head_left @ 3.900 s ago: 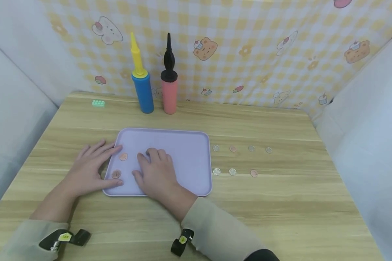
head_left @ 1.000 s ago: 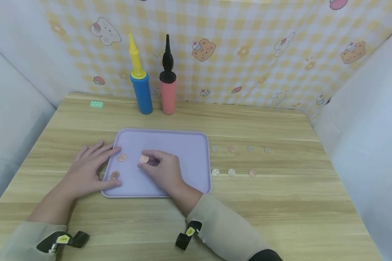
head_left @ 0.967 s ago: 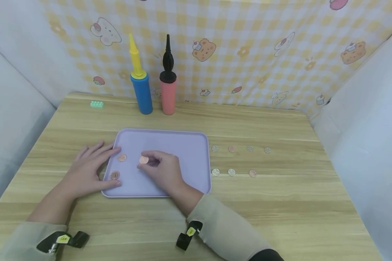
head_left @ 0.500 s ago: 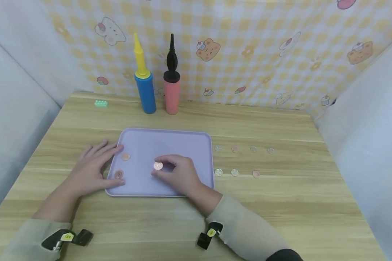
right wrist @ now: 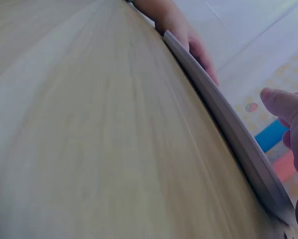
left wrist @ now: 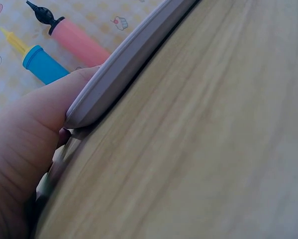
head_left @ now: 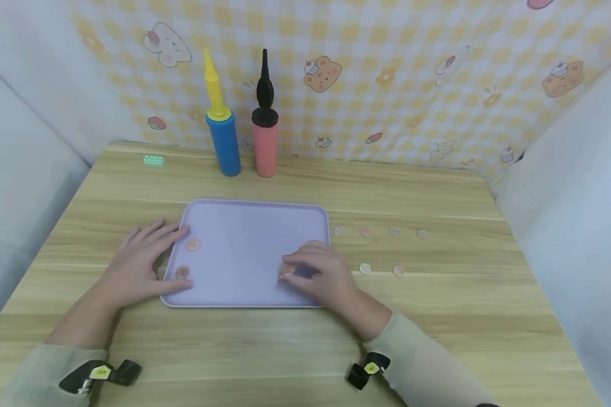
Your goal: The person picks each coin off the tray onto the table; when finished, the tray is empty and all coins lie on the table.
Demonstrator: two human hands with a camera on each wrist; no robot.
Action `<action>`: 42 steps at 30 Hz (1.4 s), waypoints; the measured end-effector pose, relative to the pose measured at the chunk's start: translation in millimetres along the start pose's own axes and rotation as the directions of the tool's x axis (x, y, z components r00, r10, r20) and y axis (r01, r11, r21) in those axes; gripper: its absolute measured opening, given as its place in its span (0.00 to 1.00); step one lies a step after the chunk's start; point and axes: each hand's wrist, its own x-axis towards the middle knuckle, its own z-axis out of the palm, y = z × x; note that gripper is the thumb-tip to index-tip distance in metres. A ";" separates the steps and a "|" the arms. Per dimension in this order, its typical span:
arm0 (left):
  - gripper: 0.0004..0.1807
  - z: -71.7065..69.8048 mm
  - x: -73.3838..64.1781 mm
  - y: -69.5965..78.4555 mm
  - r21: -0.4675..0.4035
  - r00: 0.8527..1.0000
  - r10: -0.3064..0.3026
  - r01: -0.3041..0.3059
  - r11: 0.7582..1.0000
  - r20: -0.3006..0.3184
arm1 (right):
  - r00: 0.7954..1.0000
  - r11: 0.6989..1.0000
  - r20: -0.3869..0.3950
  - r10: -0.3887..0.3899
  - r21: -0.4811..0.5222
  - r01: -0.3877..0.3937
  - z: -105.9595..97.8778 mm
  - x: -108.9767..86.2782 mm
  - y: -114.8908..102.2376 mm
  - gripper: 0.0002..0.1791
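Note:
In the head view my right hand [head_left: 328,277] pinches a copper coin [head_left: 287,269] between thumb and fingers, over the right part of the lilac tray [head_left: 244,232]. My left hand [head_left: 140,268] lies spread around the tray's left edge, index finger and thumb reaching over the rim. Between those fingers two copper coins lie on the tray: an upper coin [head_left: 193,245] and a lower coin [head_left: 181,272]. The left wrist view shows the hand [left wrist: 24,134] against the tray's outer wall [left wrist: 114,69]. Only part of the right hand [right wrist: 293,119] shows in the right wrist view; its coin is not visible there.
Right of the tray, silver and copper coins lie in two rows, such as a silver coin [head_left: 365,269] and a copper coin [head_left: 398,271]. A blue-and-yellow hand pump [head_left: 225,147] and a pink-and-black one [head_left: 265,150] stand behind. A green toy brick [head_left: 154,160] lies back left.
My right hand, earlier low on the tray, has lifted a copper coin and carried it rightward. It now hides the nearest lower-row coin. The left hand has stayed in place.

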 end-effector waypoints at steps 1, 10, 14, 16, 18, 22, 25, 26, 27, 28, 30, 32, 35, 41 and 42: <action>0.60 0.0 0.0 0.3 -0.001 1.000 -0.001 0.001 1.000 0.000 | 1.000 1.000 -0.005 0.001 0.002 -0.001 -4.8 -3.6 1.5 0.18; 0.60 1.0 0.3 0.1 0.006 1.000 0.006 -0.006 1.000 -0.007 | 0.970 0.968 -0.016 0.241 -0.067 -0.242 -50.6 -41.2 16.3 0.19; 0.60 1.9 0.5 -1.4 0.010 1.000 0.004 -0.004 1.000 -0.008 | 0.954 0.951 -0.056 0.294 -0.087 -0.298 -72.5 -56.2 20.5 0.19; 0.60 1.7 0.7 -1.7 0.012 1.000 0.004 -0.004 1.000 -0.007 | 0.951 0.943 -0.085 0.299 -0.125 -0.308 -83.8 -63.8 22.1 0.20; 0.60 1.4 0.7 -1.6 0.014 1.000 0.004 -0.004 1.000 -0.008 | 0.948 0.934 -0.115 0.298 -0.171 -0.315 -94.6 -72.3 22.8 0.21; 0.60 0.4 0.3 -0.7 0.012 1.000 0.003 -0.003 1.000 -0.006 | 0.939 0.911 -0.165 0.303 -0.240 -0.336 -114.7 -90.4 21.7 0.23; 0.60 -0.1 0.5 0.1 0.010 1.000 0.000 0.000 1.000 -0.003 | 0.927 0.884 -0.201 0.318 -0.291 -0.366 -129.4 -102.3 21.5 0.23; 0.60 -0.2 0.6 0.3 0.010 1.000 -0.001 0.001 1.000 -0.002 | 0.922 0.874 -0.213 0.325 -0.304 -0.378 -134.5 -105.4 22.2 0.23; 0.59 -0.2 0.8 0.5 0.010 1.000 -0.001 0.001 1.000 -0.001 | 0.916 0.863 -0.225 0.332 -0.320 -0.392 -139.8 -108.0 23.3 0.23; 0.59 -0.2 0.9 0.8 0.009 1.000 -0.001 0.001 1.000 -0.001 | 0.908 0.848 -0.238 0.345 -0.335 -0.410 -145.0 -110.7 24.3 0.22; 0.59 -0.2 0.9 1.3 0.009 1.000 -0.001 0.001 1.000 -0.001 | 0.887 0.817 -0.262 0.381 -0.355 -0.455 -155.8 -115.4 26.1 0.21; 0.59 -0.2 0.6 1.8 0.009 1.000 -0.002 0.002 1.000 0.000 | 0.857 0.777 -0.286 0.429 -0.367 -0.511 -166.5 -120.3 28.2 0.20; 0.59 -0.1 0.3 2.4 0.009 1.000 -0.004 0.004 1.000 0.002 | 0.808 0.702 -0.302 0.506 -0.399 -0.590 -180.8 -128.3 30.7 0.18; 0.59 0.8 1.4 1.2 0.014 1.000 -0.011 0.010 1.000 0.003 | 0.750 0.617 -0.285 0.597 -0.434 -0.656 -197.0 -136.3 31.5 0.16; 0.59 0.9 1.3 1.1 0.015 1.000 -0.012 0.012 1.000 0.005 | 0.747 0.615 -0.283 0.602 -0.433 -0.659 -197.5 -135.7 30.9 0.15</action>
